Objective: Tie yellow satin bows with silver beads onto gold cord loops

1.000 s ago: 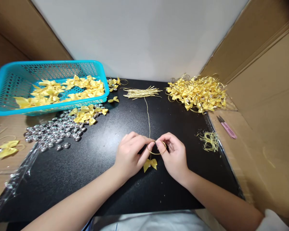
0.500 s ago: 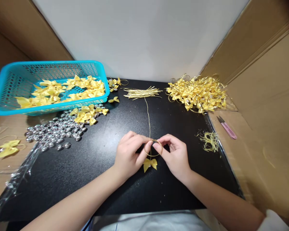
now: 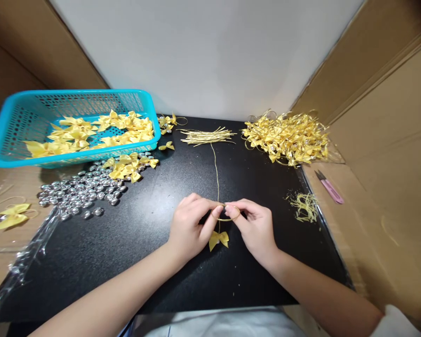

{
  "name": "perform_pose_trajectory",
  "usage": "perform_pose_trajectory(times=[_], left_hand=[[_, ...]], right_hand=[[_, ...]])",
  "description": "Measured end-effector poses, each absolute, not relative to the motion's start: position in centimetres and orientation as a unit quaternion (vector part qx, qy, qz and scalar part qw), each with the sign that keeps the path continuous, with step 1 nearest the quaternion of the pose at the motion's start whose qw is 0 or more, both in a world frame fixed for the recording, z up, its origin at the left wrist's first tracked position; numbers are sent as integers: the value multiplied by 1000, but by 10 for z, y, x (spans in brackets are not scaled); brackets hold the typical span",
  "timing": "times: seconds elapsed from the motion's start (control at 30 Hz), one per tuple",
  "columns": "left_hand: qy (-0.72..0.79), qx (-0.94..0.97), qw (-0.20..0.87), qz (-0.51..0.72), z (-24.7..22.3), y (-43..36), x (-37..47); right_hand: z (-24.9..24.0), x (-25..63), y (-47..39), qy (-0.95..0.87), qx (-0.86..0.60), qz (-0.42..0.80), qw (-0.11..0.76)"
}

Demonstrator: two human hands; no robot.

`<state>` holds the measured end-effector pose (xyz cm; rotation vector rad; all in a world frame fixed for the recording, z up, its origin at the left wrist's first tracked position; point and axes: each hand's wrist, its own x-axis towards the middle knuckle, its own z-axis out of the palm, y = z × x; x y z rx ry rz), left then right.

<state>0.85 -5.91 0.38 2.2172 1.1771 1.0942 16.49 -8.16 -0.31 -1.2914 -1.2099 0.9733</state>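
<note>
The gold loop has tipped flatter since the earlier frame. Left hand and right hand pinch it, fingertips closed; whether its join is fast cannot be told. Near: one bow. Far: unlooped cords; far right, a seemingly finished heap. Desk extends nearward to its edge.

A thin gold cord loop hangs pinched between both hands' fingers.
</note>
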Motion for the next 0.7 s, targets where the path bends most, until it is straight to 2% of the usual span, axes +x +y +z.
perform_pose_trajectory(times=[0.47,0.7], left_hand=[[419,784,216,405,5,-60,9],[419,797,228,370,6,-57,8]], right_hand=[[-4,165,-79,-487,-539,438,530],[-2,168,-79,-537,-541,395,513]])
